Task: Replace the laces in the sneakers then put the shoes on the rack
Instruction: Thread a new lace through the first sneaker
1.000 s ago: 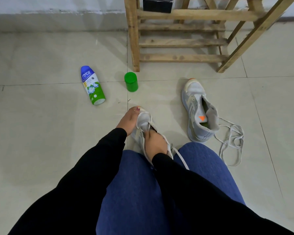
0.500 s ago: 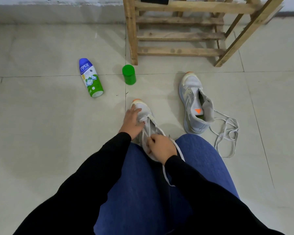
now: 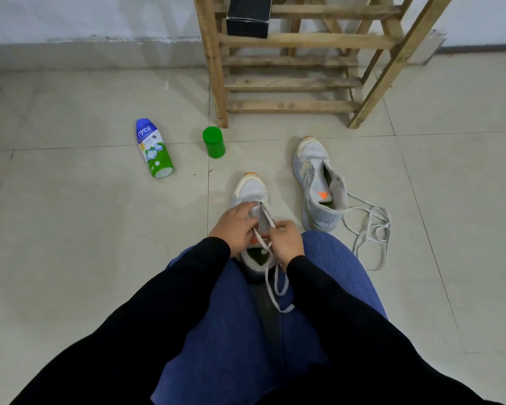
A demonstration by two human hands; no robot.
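Observation:
A grey sneaker (image 3: 250,190) with an orange toe tip lies on the floor between my knees, toe pointing away. My left hand (image 3: 235,226) rests over its lacing area, fingers curled on the upper. My right hand (image 3: 285,239) pinches the grey lace (image 3: 275,282), which runs from the eyelets under my hand and trails over my lap. A second grey sneaker (image 3: 319,185), unlaced, stands to the right. Its loose lace (image 3: 371,232) lies tangled on the tiles beside it. The wooden shoe rack (image 3: 292,83) stands beyond both shoes.
A blue-and-green powder bottle (image 3: 154,149) lies on its side at the left. A green cap (image 3: 214,141) stands near the rack's left leg. A black box (image 3: 249,17) sits on an upper rack shelf. Pale tiles surround everything.
My right hand has drawn the lace up and back, so more of it trails over my lap. My left hand shifted from the toe side onto the lacing area.

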